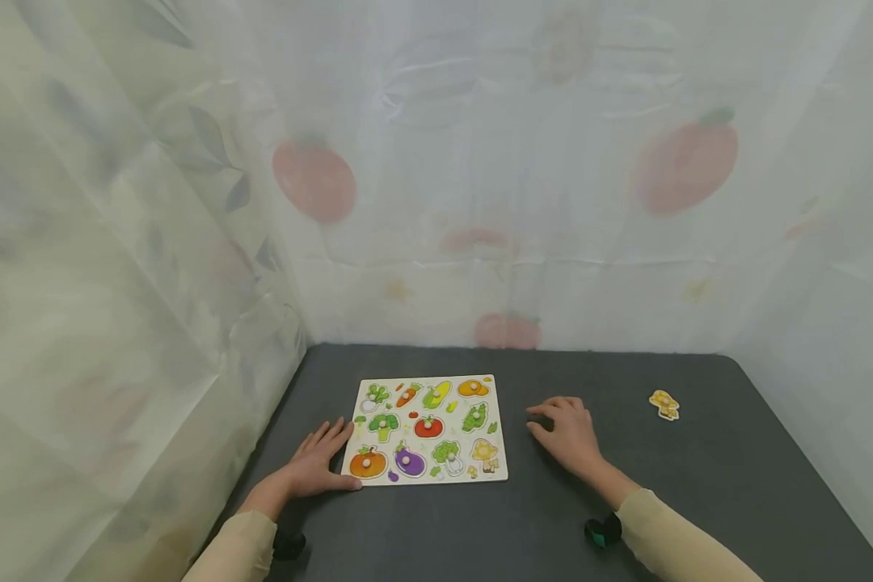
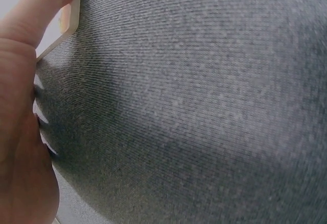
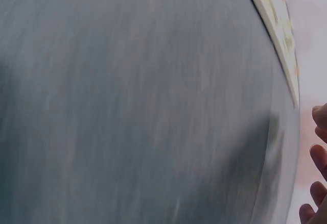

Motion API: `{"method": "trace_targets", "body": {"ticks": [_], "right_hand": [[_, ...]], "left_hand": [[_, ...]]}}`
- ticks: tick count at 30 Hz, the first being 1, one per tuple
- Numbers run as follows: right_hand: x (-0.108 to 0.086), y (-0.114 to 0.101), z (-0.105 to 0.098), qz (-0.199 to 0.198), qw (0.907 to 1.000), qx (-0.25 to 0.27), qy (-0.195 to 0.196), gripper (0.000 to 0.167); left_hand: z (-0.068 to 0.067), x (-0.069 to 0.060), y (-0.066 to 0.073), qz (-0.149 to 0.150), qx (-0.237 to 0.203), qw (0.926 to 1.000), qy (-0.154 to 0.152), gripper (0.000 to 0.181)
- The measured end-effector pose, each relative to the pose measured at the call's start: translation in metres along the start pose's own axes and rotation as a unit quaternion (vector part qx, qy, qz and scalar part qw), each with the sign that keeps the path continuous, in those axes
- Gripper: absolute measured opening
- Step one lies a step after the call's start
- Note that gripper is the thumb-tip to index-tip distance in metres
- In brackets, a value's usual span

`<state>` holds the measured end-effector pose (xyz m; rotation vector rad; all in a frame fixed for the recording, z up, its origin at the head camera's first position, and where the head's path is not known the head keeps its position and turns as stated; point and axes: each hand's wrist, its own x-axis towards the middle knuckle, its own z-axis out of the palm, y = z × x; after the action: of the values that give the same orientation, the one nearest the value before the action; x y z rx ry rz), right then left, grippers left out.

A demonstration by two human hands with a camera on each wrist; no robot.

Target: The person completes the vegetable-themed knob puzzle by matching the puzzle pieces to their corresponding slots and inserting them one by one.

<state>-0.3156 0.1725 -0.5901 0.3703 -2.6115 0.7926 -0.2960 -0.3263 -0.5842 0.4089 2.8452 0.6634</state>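
Note:
A white puzzle board [image 1: 398,434] of vegetable pieces with small knobs lies flat on the dark table. My left hand [image 1: 314,463] rests at the board's left side, fingers spread, thumb on its near left corner; the left wrist view shows that thumb [image 2: 38,9] on the board's edge. Right of the board, my right hand [image 1: 569,432] holds nothing and its fingers are loosely bent. A yellow mushroom piece [image 1: 664,405] lies apart on the table, farther right. In the right wrist view only fingertips [image 3: 319,157] show, and the picture is blurred.
The dark grey table [image 1: 436,533] has rounded far corners. Pale sheeting [image 1: 436,194] with printed fruit hangs behind it, and a leaf-patterned sheet [image 1: 116,323] stands close on the left. A dark band [image 1: 603,532] sits at my right wrist.

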Motion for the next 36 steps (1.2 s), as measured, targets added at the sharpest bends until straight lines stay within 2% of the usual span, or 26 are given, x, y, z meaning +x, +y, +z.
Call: {"method": "trace_targets", "body": {"ticks": [6,11,17,26,36], "right_hand": [[-0.005,0.040,-0.026,0.035,0.9994,-0.002,0.008,0.027],[-0.010,0.070,-0.046,0.063,0.9974,-0.019,0.030,0.029],[-0.019,0.100,-0.067,0.108,0.9920,-0.035,0.055,0.032],[-0.027,0.129,-0.090,0.176,0.9809,-0.051,0.065,0.038],[-0.027,0.150,-0.106,0.265,0.9618,-0.039,0.057,0.050]], "left_hand": [[-0.005,-0.003,0.006,-0.008,0.002,0.9999,-0.010,0.120],[-0.007,-0.005,0.011,-0.020,0.005,0.9996,-0.019,0.119],[-0.008,-0.006,0.012,-0.014,0.005,0.9997,-0.021,0.117],[-0.006,-0.005,0.008,0.004,-0.012,0.9999,-0.011,0.117],[0.001,0.001,0.000,-0.017,-0.003,0.9998,-0.012,0.122]]}}
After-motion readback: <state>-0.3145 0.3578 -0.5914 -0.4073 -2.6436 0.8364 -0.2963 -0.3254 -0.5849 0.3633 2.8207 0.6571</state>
